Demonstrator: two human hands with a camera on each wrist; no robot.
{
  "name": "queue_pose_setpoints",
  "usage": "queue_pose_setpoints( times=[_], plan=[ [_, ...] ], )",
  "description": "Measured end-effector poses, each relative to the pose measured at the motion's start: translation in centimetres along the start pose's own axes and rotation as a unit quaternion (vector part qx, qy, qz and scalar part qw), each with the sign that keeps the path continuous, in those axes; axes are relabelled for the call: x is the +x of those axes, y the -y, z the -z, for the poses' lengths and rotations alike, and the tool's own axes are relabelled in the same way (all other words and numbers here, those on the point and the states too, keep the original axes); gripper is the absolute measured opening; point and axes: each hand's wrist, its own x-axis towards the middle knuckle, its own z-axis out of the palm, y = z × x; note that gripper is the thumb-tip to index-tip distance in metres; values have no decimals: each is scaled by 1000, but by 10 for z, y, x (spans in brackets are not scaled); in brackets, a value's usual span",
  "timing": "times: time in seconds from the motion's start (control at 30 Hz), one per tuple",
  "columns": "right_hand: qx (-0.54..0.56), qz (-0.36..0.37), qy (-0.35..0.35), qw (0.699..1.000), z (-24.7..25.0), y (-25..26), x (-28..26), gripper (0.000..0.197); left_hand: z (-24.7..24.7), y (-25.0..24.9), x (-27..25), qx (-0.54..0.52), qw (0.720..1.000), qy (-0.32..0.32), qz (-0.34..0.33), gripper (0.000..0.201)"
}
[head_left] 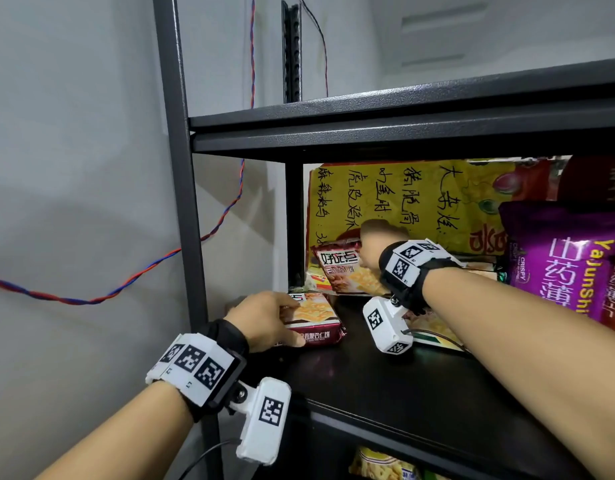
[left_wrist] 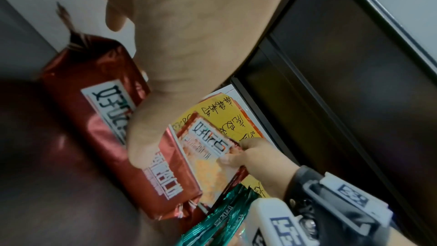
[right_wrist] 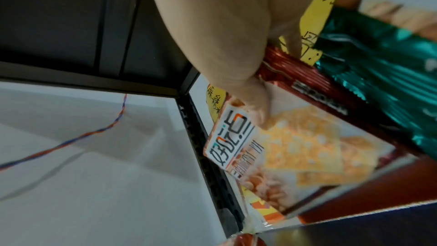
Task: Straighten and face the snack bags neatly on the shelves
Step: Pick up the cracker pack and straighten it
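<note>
Two red cracker packs are at the left end of the black shelf. One pack lies flat near the front corner, and my left hand grips its left end, thumb on the front side. In the left wrist view the thumb presses this flat pack. The second pack stands tilted against a big yellow bag. My right hand pinches its upper right edge. The right wrist view has my thumb on this standing pack.
A purple chip bag stands to the right, and a green foil bag lies by the right wrist. The upper shelf hangs low overhead. The steel post and a red-blue wire are at left. More snacks sit below.
</note>
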Motion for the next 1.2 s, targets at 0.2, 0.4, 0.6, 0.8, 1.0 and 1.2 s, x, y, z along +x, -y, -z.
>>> queue_pose_setpoints(
  times=[0.2, 0.4, 0.6, 0.8, 1.0, 1.2],
  plan=[
    [251, 9, -124, 960, 28, -16, -23, 31, 1, -10, -5, -87, 994, -60, -9, 106],
    [428, 67, -170, 885, 53, -32, -77, 47, 21, -47, -14, -374, 886, -244, -126, 90],
    [572, 102, -81, 810, 59, -43, -126, 38, 14, -75, -29, -526, 825, -149, -142, 27],
    [691, 23, -18, 722, 39, -49, -152, 74, -6, -90, -44, -594, 765, -183, -170, 32],
    [634, -7, -135, 761, 33, -55, -160, 65, -12, -107, -58, -557, 780, -247, -146, 67],
    [612, -1, -144, 777, 42, -56, -172, 66, -20, -111, -74, -497, 796, -300, -173, 57]
  ],
)
